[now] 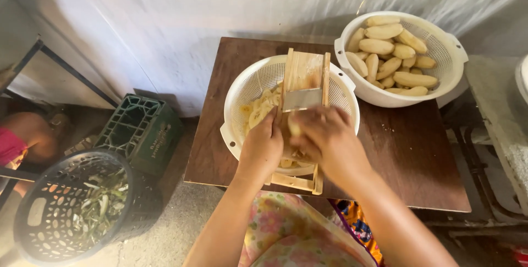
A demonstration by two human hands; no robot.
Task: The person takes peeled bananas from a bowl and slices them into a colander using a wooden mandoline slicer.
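Observation:
A wooden slicer board [304, 80] with a metal blade lies across a white colander [247, 88] on a small brown table [407, 151]. Pale banana slices [259, 110] lie inside the colander. My left hand [262, 149] grips the slicer's left rail near its lower end. My right hand [329, 138] presses a peeled banana [293, 127] against the board just below the blade; most of that banana is hidden by my fingers.
A second white colander [440, 47] full of peeled bananas [388, 52] stands at the table's far right. On the floor to the left are a black basket [49, 217] holding green peels and a green crate [140, 129]. A white wall runs behind.

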